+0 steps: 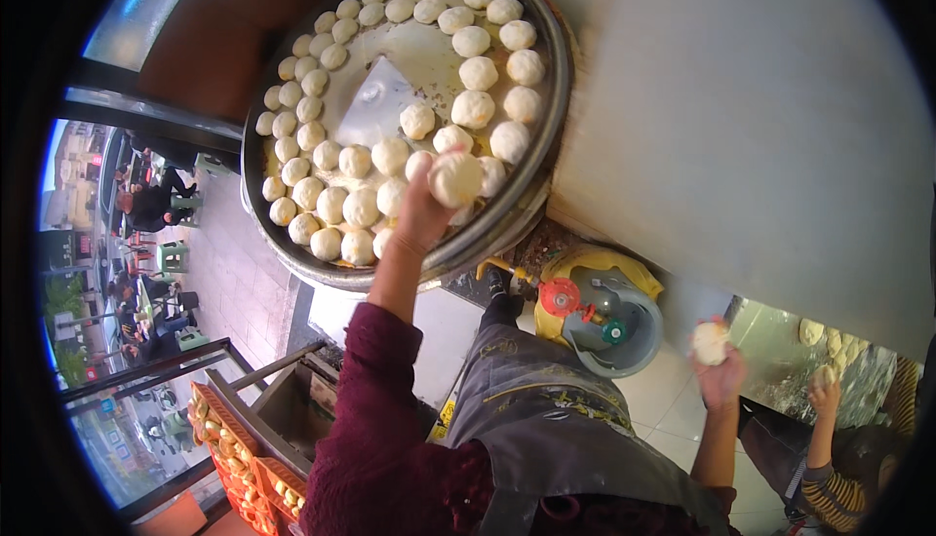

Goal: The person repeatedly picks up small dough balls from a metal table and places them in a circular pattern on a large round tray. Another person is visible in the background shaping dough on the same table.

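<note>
My left hand [424,218] is over the near right part of a large round metal pan [559,90], with a ball of filled dough [455,179] in its fingers. Several rows of pale dough balls line the pan along its rim, and one dough ball [417,121] sits further in, beside a shiny triangular patch on the oily pan floor. My right hand [720,375], away to the right over the tiled floor, holds another dough ball [710,343] upward in its fingers.
Below the pan's right side stands a grey bucket [651,342] beside a red gas regulator [561,296]. A co-worker's hand [825,393] holds dough by a floured worktop [775,360]. An orange crate [248,488] is at lower left. People sit outside at far left.
</note>
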Demonstrator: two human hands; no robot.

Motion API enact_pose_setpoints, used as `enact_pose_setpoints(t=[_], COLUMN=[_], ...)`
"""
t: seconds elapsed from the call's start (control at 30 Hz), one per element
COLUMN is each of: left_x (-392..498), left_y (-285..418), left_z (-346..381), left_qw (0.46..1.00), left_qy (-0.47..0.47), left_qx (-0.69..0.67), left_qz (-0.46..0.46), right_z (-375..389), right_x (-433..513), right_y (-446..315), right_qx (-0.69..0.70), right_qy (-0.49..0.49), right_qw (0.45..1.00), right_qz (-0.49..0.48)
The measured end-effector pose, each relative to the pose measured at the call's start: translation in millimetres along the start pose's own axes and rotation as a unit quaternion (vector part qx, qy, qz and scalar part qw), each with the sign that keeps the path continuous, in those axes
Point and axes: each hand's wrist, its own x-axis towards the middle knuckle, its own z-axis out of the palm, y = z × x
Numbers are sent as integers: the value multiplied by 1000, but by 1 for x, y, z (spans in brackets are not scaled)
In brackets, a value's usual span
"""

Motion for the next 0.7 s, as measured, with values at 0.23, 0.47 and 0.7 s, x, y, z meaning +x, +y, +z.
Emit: enact_pose_setpoints(t=[0.23,0.47,0.7], left_x=[122,196,188], left_y=[69,61,55], left_z=[-79,-95,-103], left_qw=[885,687,608], left_qy=[101,126,148], left_qx=[412,661,681], left_qz=[194,272,380], right_z=[134,238,346], right_x=[79,149,241], right_y=[93,142,174], right_qx=[-69,-87,-177], right_qy=[-115,-203,-238], right_qw=[975,955,952], right_qz=[178,200,72])
